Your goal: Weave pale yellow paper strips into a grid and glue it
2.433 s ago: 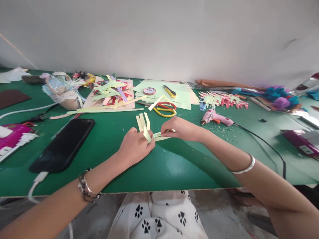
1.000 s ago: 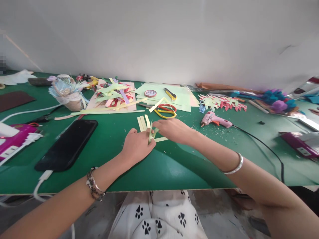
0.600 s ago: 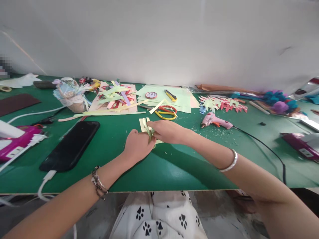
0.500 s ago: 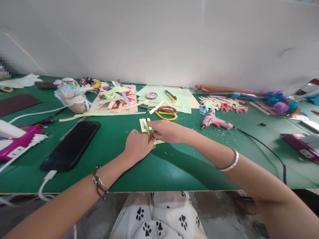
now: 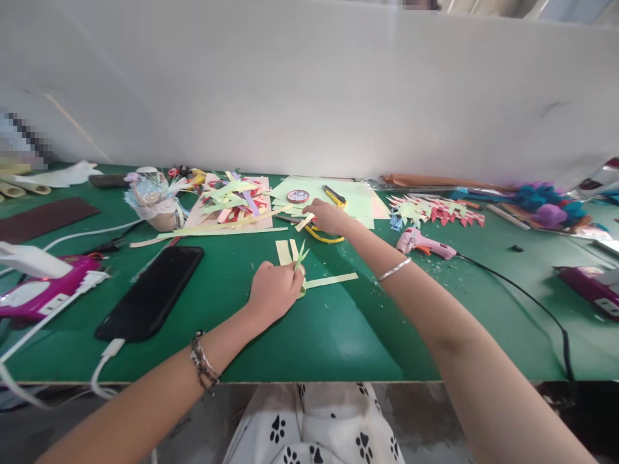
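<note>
Pale-green paper (image 5: 300, 259) is pinched in the left hand (image 5: 275, 289); outstretched, the right hand (image 5: 329, 218) overhangs scissors (image 5: 327, 240), grip unclear.

The green table (image 5: 338, 345) bears a black phone (image 5: 152, 293) and a brown sheet (image 5: 48, 218) on the left; pale green paper sheets (image 5: 360, 207) lie toward the far side, yellow-handled scissors (image 5: 329, 240) just before them; a pink glue gun (image 5: 439, 249) rests farther right.
</note>
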A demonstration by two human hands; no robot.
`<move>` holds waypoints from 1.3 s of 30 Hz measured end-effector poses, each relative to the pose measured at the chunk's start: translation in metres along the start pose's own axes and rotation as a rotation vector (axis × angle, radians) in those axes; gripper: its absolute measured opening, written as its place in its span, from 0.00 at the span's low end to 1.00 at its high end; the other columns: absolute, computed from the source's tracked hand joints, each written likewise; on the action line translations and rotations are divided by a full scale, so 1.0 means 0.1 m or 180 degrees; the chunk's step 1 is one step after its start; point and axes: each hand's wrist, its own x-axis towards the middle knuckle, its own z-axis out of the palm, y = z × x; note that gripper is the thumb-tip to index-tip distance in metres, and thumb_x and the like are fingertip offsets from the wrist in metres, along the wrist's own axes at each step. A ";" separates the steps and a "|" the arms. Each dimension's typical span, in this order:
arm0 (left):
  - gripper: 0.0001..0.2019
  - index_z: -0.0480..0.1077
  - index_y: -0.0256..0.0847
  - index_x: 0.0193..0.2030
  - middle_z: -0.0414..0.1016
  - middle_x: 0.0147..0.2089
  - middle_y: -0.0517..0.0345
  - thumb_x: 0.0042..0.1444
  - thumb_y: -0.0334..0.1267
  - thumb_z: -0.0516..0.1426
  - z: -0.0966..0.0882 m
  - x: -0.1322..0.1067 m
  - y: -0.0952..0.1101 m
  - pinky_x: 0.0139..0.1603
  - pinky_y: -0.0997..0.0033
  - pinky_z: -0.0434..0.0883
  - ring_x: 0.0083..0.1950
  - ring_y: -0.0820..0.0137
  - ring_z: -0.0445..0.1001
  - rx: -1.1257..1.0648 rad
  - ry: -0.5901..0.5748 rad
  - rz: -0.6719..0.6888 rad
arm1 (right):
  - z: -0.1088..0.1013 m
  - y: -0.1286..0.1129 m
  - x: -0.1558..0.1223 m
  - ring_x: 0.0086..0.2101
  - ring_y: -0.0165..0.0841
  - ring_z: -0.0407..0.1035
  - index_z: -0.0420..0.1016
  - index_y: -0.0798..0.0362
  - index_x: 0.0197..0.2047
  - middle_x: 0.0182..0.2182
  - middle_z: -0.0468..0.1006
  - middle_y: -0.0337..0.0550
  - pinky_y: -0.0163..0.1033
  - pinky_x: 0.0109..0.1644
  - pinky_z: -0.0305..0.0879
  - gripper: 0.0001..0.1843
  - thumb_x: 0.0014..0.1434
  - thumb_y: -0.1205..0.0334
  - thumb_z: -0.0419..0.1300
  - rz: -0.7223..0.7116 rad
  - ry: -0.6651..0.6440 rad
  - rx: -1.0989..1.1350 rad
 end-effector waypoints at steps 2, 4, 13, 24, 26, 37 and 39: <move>0.26 0.74 0.37 0.32 0.63 0.14 0.59 0.61 0.39 0.36 -0.01 0.00 0.00 0.35 0.67 0.57 0.18 0.71 0.57 -0.0061 -0.0044 -0.0001 | 0.08 0.03 0.10 0.49 0.41 0.61 0.65 0.50 0.55 0.53 0.63 0.52 0.41 0.45 0.61 0.24 0.57 0.76 0.47 0.0193 0.0010 -0.0198; 0.26 0.74 0.37 0.32 0.63 0.15 0.59 0.61 0.39 0.36 -0.02 0.00 0.00 0.35 0.67 0.57 0.18 0.71 0.56 -0.0094 -0.0077 -0.0002 | 0.12 0.08 0.16 0.52 0.44 0.58 0.67 0.50 0.53 0.53 0.62 0.53 0.43 0.45 0.61 0.24 0.57 0.76 0.47 0.0402 0.0029 -0.0284; 0.26 0.74 0.37 0.30 0.62 0.14 0.59 0.60 0.39 0.37 -0.03 0.00 -0.02 0.34 0.67 0.57 0.18 0.71 0.57 -0.0037 -0.0079 0.0014 | 0.17 0.30 0.17 0.46 0.43 0.64 0.74 0.58 0.41 0.46 0.70 0.59 0.42 0.42 0.61 0.16 0.56 0.75 0.47 0.1108 0.0534 -0.0206; 0.25 0.75 0.37 0.31 0.63 0.14 0.58 0.60 0.38 0.37 -0.04 0.00 -0.02 0.34 0.66 0.58 0.18 0.69 0.61 -0.0109 -0.0027 0.0104 | -0.62 0.11 -0.62 0.20 0.23 0.58 0.73 0.57 0.30 0.19 0.66 0.35 0.32 0.25 0.53 0.12 0.56 0.57 0.54 0.0567 0.1796 0.2027; 0.26 0.75 0.37 0.31 0.61 0.12 0.59 0.60 0.38 0.37 -0.03 0.01 -0.03 0.34 0.66 0.58 0.18 0.69 0.61 -0.0101 0.0006 0.0121 | -0.68 0.06 -0.80 0.19 0.22 0.55 0.73 0.57 0.30 0.18 0.64 0.34 0.32 0.24 0.52 0.11 0.54 0.57 0.57 0.0515 0.1648 0.2561; 0.24 0.75 0.37 0.30 0.64 0.14 0.58 0.60 0.37 0.38 -0.03 -0.01 -0.03 0.34 0.67 0.58 0.20 0.69 0.64 -0.0053 0.0023 0.0124 | -0.61 -0.29 -1.35 0.17 0.20 0.55 0.67 0.50 0.38 0.20 0.67 0.31 0.30 0.18 0.53 0.19 0.44 0.55 0.66 0.0455 0.0212 0.4852; 0.24 0.75 0.37 0.32 0.66 0.15 0.57 0.60 0.36 0.38 -0.02 0.00 -0.03 0.34 0.66 0.58 0.21 0.68 0.65 -0.0022 0.0013 0.0146 | -0.48 -0.39 -1.34 0.17 0.20 0.57 0.64 0.51 0.39 0.19 0.68 0.30 0.29 0.20 0.54 0.21 0.44 0.57 0.66 0.0422 -0.0153 0.4798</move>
